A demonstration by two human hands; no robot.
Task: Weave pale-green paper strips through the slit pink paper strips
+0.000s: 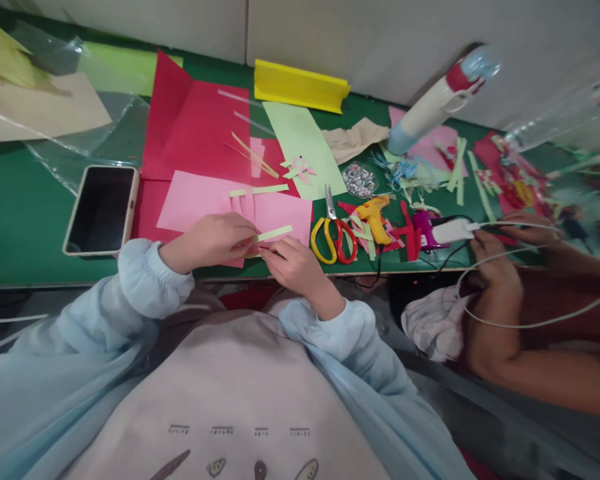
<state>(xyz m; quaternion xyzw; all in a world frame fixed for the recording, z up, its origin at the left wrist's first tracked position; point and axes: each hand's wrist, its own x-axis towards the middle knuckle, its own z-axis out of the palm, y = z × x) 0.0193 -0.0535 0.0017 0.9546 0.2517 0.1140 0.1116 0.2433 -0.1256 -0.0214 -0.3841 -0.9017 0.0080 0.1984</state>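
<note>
Both hands meet over a sheet of pink paper near the table's front edge. My left hand has its fingers pinched on narrow paper strips, one of them a pale green paper strip that sticks out to the right. My right hand pinches at the same strips from the other side; its fingertips partly hide them. Just beyond, pink and pale green strips lie crossed on the pink sheet. To the right of my right hand rest scissors with one yellow and one red handle.
A phone lies at left. Red paper, a green sheet and folded yellow card are behind. Rightward are a yellow glue gun, a dish of small beads, a bottle and a co-worker's hands by a white cable.
</note>
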